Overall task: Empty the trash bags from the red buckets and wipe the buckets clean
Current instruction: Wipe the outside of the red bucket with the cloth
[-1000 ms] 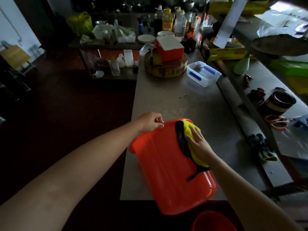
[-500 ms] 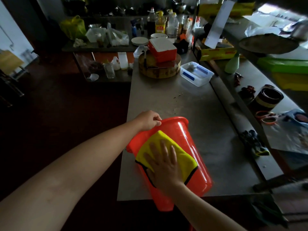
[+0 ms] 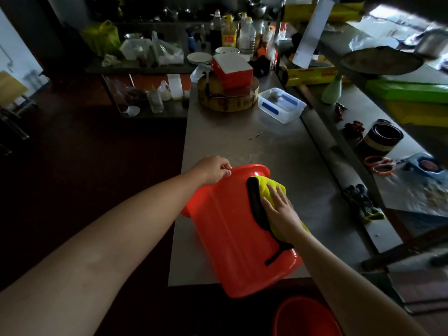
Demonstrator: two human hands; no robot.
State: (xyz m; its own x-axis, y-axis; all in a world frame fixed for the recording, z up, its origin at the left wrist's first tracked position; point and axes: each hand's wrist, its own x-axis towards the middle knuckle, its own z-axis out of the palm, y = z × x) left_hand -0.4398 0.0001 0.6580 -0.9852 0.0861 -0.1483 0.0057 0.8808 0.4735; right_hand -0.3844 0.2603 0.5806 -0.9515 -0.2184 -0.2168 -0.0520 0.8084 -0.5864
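Left hand (image 3: 213, 169): fingers curled over the far rim of the red plastic bucket (image 3: 230, 238), gripping it. Right hand (image 3: 281, 210): fingers straight and spread, palm down, pressing a yellow cloth with black edging (image 3: 266, 186) flat against the bucket's upper side wall.

Head view, bucket: it is tilted over between the two hands, with its mouth pointing away from the person and its base nearest the camera. It rests on the near end of the grey steel table (image 3: 242, 141), and its base overhangs the table edge. The cloth lies under the right palm, its black edge trailing down the wall toward the base.

Head view, surroundings: below the right forearm, at the bottom of the frame, sits a second red bucket (image 3: 305, 316), only partly visible. Beyond the left hand, at the far end of the table, a round wooden chopping block (image 3: 228, 99) carries a red box with a white lid (image 3: 231, 67). Beyond the right hand stands a clear plastic container with blue clips (image 3: 281, 105). To the right of the right hand lie dark gloves with yellow-green cuffs (image 3: 363, 204).
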